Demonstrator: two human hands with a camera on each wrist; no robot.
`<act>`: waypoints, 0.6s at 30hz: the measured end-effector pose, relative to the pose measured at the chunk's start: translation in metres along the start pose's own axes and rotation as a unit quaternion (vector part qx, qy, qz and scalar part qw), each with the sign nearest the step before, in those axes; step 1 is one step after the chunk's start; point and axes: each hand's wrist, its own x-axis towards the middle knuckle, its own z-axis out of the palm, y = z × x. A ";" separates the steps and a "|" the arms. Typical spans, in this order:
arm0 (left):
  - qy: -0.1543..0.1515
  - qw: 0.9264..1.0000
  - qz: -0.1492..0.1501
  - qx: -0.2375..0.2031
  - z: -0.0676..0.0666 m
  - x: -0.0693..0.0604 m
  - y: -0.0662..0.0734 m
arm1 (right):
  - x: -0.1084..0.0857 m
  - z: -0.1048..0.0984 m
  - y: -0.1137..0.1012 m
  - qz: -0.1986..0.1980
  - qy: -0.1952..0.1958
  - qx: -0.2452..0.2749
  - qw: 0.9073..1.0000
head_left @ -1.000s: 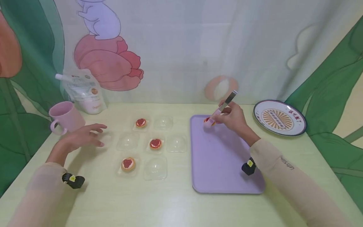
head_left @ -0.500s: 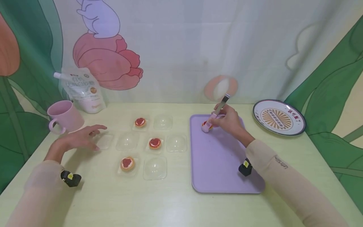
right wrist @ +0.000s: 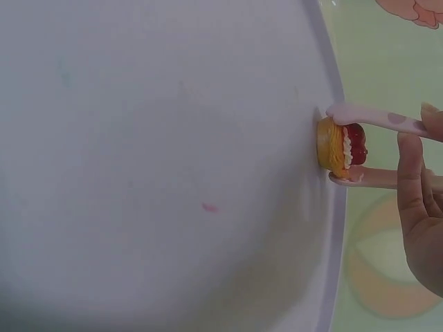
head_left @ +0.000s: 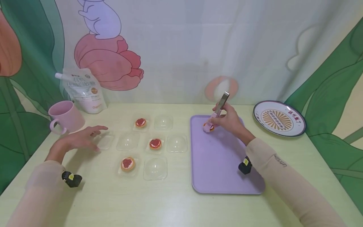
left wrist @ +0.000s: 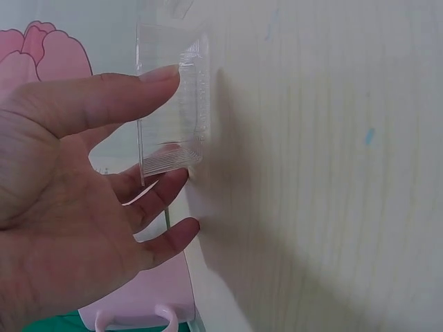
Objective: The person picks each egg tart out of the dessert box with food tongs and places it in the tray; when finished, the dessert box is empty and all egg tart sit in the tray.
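In the head view my right hand pinches a pair of small tongs with a steel upper end and pink arms. Their pink tips stand on either side of a toy tart with a yellow crust, white cream and red top. This tart is at the far left corner of the purple tray. My left hand lies with spread, relaxed fingers around a clear plastic box, thumb on one side and fingers on the other. I cannot tell whether it touches the box.
Several clear boxes stand mid-table; three hold tarts, one in front, one central and one behind. A pink mug and a white pouch are at the left. A patterned plate lies right of the tray.
My right hand has shifted slightly left, and the tongs' tips now stand at the tart. The left hand has drawn back a little to the left, uncovering more of the clear box.
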 end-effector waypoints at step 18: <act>0.013 1.000 -0.005 -0.011 -0.001 -0.006 -0.003 | -0.001 -0.004 -0.011 -0.028 0.008 -0.030 0.999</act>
